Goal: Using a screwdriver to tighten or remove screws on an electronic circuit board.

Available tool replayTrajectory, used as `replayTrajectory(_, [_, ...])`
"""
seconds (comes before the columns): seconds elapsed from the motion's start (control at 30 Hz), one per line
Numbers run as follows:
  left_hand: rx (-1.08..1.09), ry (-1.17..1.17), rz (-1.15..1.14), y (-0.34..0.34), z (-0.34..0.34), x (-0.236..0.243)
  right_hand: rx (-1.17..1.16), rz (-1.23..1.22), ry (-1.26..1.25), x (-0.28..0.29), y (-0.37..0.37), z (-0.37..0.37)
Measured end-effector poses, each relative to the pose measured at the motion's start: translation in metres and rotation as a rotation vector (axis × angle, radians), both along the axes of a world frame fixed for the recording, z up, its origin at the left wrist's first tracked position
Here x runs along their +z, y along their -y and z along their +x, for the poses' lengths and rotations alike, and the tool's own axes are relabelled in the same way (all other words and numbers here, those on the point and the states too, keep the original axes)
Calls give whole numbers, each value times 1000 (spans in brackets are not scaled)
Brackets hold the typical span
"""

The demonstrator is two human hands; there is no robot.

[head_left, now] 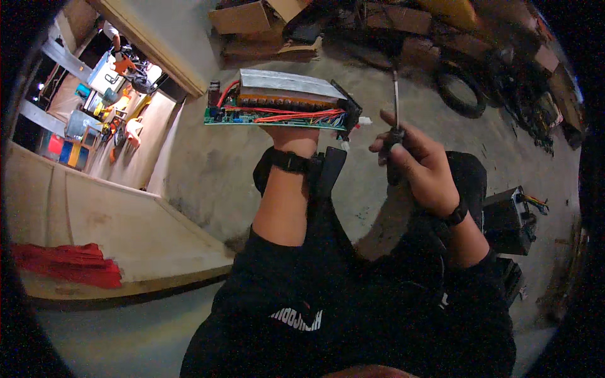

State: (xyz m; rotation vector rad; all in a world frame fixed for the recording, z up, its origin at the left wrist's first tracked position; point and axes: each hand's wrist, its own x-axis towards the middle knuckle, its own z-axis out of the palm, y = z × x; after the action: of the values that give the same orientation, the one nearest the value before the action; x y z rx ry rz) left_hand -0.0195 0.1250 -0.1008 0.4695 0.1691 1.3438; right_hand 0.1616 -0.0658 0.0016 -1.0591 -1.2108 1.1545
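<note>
A green circuit board assembly [227, 117] is raised in front of me, with a long silver metal block [287, 83] on top. Red and orange wires [302, 115] run along its near side, and a black end plate [346, 107] closes its right end. My left hand [293, 140] grips it from below; most of its fingers are hidden behind the board. In my right hand [428, 167] is a screwdriver [396, 97], its dark handle between thumb and fingers and its shaft pointing up. The screwdriver is apart from the board, to its right.
Cardboard boxes [242, 19] and a black tire [444, 94] lie along the far side of the concrete floor. Right of my knee sits a black box with coloured wires [507, 220]. Red cloth [69, 264] rests on a pale ledge at left. A bright doorway shows cluttered goods beyond.
</note>
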Motion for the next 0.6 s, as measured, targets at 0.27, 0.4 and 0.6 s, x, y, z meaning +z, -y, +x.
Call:
replayTrajectory(0.27, [-117, -16, 126, -3, -6, -11, -61, -13, 368, -10, -2, 7])
replayTrajectory(0.4, [58, -208, 214, 6, 13, -6, -126, 234, 427, -20, -9, 9])
replayTrajectory(0.6, [6, -68, 225, 0, 8, -4, -211, 186, 516, -2, -5, 5])
